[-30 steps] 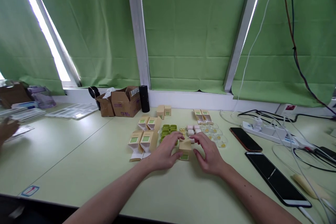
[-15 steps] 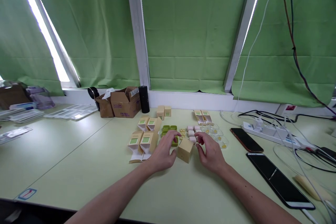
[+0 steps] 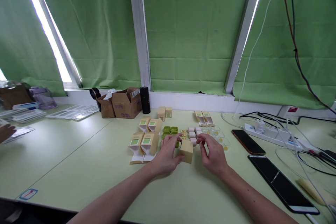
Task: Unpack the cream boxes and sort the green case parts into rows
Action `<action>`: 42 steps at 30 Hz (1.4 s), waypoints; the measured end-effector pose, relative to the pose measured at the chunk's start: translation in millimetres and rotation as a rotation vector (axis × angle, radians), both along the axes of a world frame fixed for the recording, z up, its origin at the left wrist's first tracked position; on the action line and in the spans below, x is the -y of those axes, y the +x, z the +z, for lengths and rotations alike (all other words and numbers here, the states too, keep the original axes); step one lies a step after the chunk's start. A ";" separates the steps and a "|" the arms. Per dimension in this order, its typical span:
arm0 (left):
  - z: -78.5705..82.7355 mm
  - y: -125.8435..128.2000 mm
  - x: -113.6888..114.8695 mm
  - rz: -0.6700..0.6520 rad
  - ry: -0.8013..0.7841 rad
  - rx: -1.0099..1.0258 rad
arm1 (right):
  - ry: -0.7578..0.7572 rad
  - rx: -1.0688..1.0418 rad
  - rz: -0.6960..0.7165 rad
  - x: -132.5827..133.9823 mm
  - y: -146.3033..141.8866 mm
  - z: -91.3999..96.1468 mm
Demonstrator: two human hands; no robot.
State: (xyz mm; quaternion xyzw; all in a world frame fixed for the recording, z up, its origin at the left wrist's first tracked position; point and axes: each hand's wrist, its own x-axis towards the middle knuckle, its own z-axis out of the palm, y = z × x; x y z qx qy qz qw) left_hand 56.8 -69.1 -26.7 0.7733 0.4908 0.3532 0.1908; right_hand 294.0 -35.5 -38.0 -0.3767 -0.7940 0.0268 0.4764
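Note:
A small cream cardboard box point(image 3: 186, 151) stands on the table between my two hands. My left hand point(image 3: 168, 154) grips it at its left side, the thumb against the lower front and the fingers reaching towards the back. To its right, my right hand point(image 3: 213, 152) is held apart from the box with bent fingers and a gap to the thumb; nothing shows in it. Behind are green containers point(image 3: 170, 130), partly covered by my left hand, small yellow pieces point(image 3: 183, 133) and pale pink cubes point(image 3: 192, 134). Clear plastic shells with yellow spots point(image 3: 217, 133) lie past my right hand.
Unfolded boxes with green windows point(image 3: 146, 140) stand left, closed boxes point(image 3: 165, 112) and two more opened ones point(image 3: 204, 118) at the back. Two phones point(image 3: 282, 183) and a power strip point(image 3: 273, 133) with cables lie right. Another person's hand point(image 3: 6, 132) shows far left.
The cream box has turned to sit squarer, and my left thumb now touches it. My right fingers have curled slightly. Another person's hand has appeared at the far left.

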 end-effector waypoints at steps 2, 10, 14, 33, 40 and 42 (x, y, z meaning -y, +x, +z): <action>-3.7 2.0 -0.5 0.031 -0.018 0.003 | 0.005 -0.024 -0.024 -0.5 -0.2 1.1; -0.1 9.9 2.6 0.066 0.085 0.106 | -0.106 -0.152 -0.049 0.3 -3.7 18.2; 6.8 7.8 4.5 0.051 0.320 0.049 | -0.152 -0.195 0.043 7.0 -11.0 34.0; 12.8 11.5 11.5 0.185 1.063 -0.402 | 0.197 0.043 0.095 35.6 -44.3 17.0; 8.5 14.8 11.2 0.182 0.978 -0.380 | 0.204 0.040 0.045 31.3 -45.4 9.2; 6.8 15.5 10.8 0.167 0.908 -0.344 | 0.177 0.032 0.029 28.3 -44.5 7.1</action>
